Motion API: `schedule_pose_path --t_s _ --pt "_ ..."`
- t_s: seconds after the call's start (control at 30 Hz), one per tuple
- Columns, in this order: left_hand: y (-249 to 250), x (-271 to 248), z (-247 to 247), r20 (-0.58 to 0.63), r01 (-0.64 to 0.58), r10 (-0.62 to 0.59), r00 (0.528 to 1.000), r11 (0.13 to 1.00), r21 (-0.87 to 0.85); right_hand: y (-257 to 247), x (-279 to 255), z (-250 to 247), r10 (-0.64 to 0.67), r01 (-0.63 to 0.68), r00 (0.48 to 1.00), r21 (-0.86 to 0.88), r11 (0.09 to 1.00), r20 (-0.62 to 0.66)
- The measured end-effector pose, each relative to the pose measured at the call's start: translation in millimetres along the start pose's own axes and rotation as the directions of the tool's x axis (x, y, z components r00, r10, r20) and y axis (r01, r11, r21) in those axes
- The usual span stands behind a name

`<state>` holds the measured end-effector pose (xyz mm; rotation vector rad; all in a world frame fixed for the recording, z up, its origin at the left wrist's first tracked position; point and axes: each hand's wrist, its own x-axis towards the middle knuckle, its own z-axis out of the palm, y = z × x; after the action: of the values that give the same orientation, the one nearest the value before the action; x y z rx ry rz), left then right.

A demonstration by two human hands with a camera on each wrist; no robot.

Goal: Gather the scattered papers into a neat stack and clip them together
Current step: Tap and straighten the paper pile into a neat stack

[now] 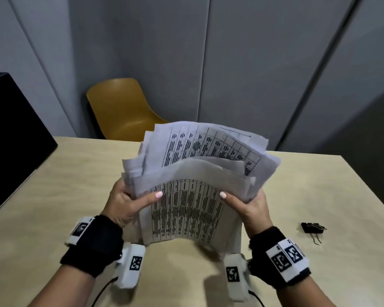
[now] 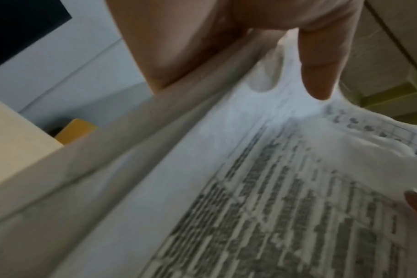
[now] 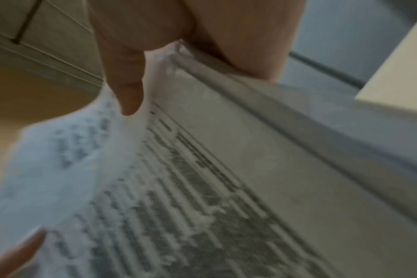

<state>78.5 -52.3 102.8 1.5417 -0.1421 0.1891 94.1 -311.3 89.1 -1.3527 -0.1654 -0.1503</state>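
A loose, uneven bundle of printed papers (image 1: 193, 191) with tables on them stands nearly upright above the table, its lower edge close to the tabletop. My left hand (image 1: 129, 202) grips the bundle's left side, thumb on the front sheet. My right hand (image 1: 245, 204) grips its right side the same way. The sheets fan out and bow at the top. The left wrist view shows the papers (image 2: 262, 197) under my thumb (image 2: 319, 75). In the right wrist view the papers (image 3: 191, 188) sit under my thumb (image 3: 126, 80). A black binder clip (image 1: 313, 228) lies on the table to the right.
The beige table (image 1: 53, 196) carries the clip only, besides the papers. A mustard chair (image 1: 122, 109) stands behind the far edge. A black box-like object (image 1: 11, 134) sits at the left. Grey wall panels (image 1: 231, 52) close the back.
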Motion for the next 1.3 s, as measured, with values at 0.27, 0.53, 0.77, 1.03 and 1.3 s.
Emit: schedule_pose_path --t_s 0.27,0.53,0.77,1.03,1.3 --pt "-4.3 1.3 9.7 -0.178 0.043 -0.013 0.984 0.985 0.167 7.2 -0.1 4.2 0.031 -0.033 0.999 -0.056 0.998 -0.031" --pt "7.4 -4.1 1.6 -0.2 -0.088 0.107 0.974 0.991 0.103 -2.3 -4.5 -4.7 0.036 -0.036 0.999 -0.014 0.999 -0.027" --pt "13.1 -9.9 16.0 -0.181 -0.118 0.114 0.977 0.993 -0.01 4.9 -2.3 -2.4 0.026 -0.024 0.999 -0.05 0.998 0.043" --pt "-7.5 -6.2 -21.4 0.007 0.096 -0.096 0.995 0.994 -0.043 3.9 -2.7 -19.4 0.148 -0.159 0.98 0.07 0.985 0.134" --pt "-1.2 -1.4 -0.7 -0.149 0.055 -0.035 0.988 0.989 0.134 1.9 -3.4 -11.6 0.111 -0.115 0.989 0.048 0.992 0.095"
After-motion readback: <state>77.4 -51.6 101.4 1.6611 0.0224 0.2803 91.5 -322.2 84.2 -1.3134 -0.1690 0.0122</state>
